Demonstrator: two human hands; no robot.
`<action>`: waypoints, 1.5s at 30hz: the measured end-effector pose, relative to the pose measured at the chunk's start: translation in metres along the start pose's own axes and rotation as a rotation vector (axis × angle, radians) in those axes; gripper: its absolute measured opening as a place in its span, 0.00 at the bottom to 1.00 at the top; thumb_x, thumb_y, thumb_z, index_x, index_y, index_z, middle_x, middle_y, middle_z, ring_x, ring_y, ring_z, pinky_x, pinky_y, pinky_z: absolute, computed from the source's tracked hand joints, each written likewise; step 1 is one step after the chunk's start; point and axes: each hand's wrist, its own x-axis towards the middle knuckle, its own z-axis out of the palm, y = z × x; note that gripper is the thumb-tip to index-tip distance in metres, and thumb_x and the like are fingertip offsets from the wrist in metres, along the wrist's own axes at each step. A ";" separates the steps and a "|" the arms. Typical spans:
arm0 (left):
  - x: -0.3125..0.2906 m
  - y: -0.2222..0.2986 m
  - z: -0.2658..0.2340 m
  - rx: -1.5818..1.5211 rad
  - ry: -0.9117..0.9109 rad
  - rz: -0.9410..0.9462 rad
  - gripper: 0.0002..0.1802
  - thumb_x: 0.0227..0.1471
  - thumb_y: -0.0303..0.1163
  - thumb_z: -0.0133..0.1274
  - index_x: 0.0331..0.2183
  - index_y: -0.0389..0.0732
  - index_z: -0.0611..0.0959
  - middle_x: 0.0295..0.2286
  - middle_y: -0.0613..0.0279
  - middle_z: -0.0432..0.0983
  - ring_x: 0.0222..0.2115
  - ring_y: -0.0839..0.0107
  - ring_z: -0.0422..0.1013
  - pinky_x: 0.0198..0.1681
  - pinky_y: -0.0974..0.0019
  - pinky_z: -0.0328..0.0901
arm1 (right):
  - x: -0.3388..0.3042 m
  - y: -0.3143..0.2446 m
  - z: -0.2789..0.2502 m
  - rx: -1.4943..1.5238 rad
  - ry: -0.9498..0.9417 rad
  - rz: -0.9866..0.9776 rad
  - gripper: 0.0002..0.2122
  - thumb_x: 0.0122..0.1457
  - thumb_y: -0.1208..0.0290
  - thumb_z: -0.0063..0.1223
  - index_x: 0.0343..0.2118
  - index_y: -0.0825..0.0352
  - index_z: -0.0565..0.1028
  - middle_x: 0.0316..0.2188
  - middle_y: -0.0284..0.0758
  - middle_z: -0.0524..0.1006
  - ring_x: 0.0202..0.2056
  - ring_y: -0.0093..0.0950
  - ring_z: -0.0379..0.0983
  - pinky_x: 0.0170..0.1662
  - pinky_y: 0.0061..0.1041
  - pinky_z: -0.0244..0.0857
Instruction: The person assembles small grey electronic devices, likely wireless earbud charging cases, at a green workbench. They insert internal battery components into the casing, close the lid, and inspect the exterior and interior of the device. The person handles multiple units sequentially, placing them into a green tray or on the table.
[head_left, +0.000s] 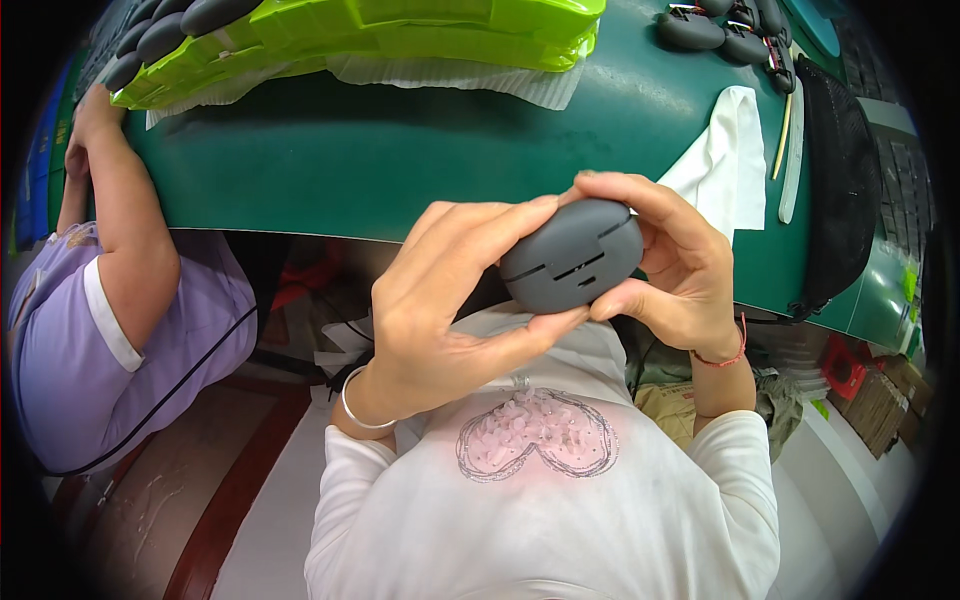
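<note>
- The dark grey oval case [560, 245] is at the frame's centre, pinched between both hands.
- The left hand [425, 290] grips its left end, the right hand [690, 265] its right.
- If either pinch slackened, the smooth-looking shell could slip and miss the green table [280, 155].
- Uneven thumb pressure might mark or twist it.

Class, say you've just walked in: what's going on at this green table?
A person holds a dark grey case between both hands, the left hand on one side and the right hand on the other. On the green table lie a white cloth, toward the right, and a lime-green tray at the far side. A co-worker in lilac is at the left.
</note>
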 end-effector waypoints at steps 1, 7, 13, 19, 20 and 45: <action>-0.003 0.002 0.001 -0.033 0.000 -0.044 0.34 0.28 0.24 0.69 0.43 0.31 0.78 0.36 0.52 0.77 0.35 0.66 0.74 0.36 0.69 0.70 | -0.001 0.000 -0.002 -0.067 -0.042 -0.031 0.30 0.47 0.79 0.64 0.55 0.71 0.65 0.50 0.40 0.68 0.49 0.31 0.70 0.51 0.29 0.69; -0.017 0.007 -0.002 0.006 -0.046 -0.002 0.34 0.29 0.28 0.71 0.43 0.30 0.77 0.36 0.50 0.77 0.34 0.64 0.74 0.34 0.69 0.72 | 0.005 -0.004 -0.006 -0.351 -0.201 -0.182 0.29 0.45 0.68 0.67 0.49 0.73 0.68 0.44 0.43 0.71 0.42 0.36 0.73 0.44 0.30 0.71; -0.046 0.009 -0.004 -0.006 -0.101 0.023 0.31 0.33 0.30 0.68 0.40 0.25 0.76 0.34 0.44 0.76 0.30 0.55 0.75 0.31 0.65 0.71 | -0.015 0.001 0.014 -0.575 -0.258 -0.234 0.31 0.44 0.59 0.65 0.47 0.77 0.69 0.39 0.46 0.74 0.37 0.41 0.73 0.40 0.31 0.70; -0.079 0.008 0.000 -0.117 -0.110 -0.116 0.28 0.33 0.28 0.67 0.39 0.25 0.77 0.30 0.46 0.77 0.27 0.57 0.76 0.29 0.66 0.71 | -0.042 0.023 0.034 -0.547 -0.263 -0.216 0.30 0.43 0.61 0.64 0.44 0.79 0.69 0.37 0.47 0.73 0.32 0.40 0.73 0.34 0.30 0.69; -0.082 0.009 0.000 -0.123 -0.108 -0.120 0.28 0.33 0.28 0.67 0.38 0.25 0.77 0.30 0.46 0.77 0.26 0.58 0.75 0.29 0.67 0.71 | -0.045 0.029 0.038 -0.541 -0.229 -0.266 0.29 0.44 0.60 0.62 0.43 0.80 0.70 0.34 0.47 0.74 0.29 0.38 0.72 0.31 0.28 0.68; -0.076 0.007 -0.009 -0.051 -0.015 -0.114 0.32 0.27 0.30 0.72 0.38 0.30 0.79 0.30 0.51 0.78 0.27 0.61 0.75 0.30 0.66 0.70 | -0.054 0.039 0.049 0.083 -0.059 0.120 0.35 0.48 0.59 0.65 0.54 0.76 0.63 0.42 0.46 0.74 0.43 0.33 0.74 0.42 0.28 0.69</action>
